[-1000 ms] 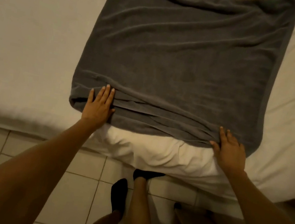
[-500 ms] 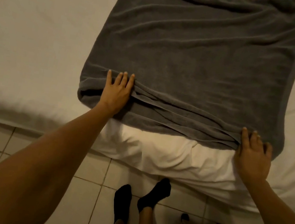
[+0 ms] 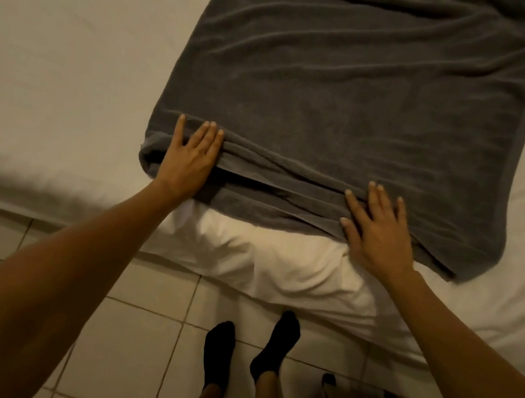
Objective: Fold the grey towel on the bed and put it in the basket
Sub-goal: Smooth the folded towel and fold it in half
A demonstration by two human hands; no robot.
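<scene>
Since earlier, right hand (image 3: pixel 379 227) slid inward; both it and left hand (image 3: pixel 187 160) lie flat, fingers straight, on the grey towel (image 3: pixel 358 93)'s bunched near edge at the bed (image 3: pixel 51 59)'s near edge.

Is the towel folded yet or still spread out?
Mostly spread: the towel lies flat across the bed. Only its near edge is bunched in layers, under the left hand and right hand.

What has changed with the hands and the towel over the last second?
The right hand slid inward from the towel's near right corner and now lies flat on the bunched near edge. The left hand stayed pressed flat near the left corner. The grey towel still lies spread on the bed, not yet folded over.
</scene>
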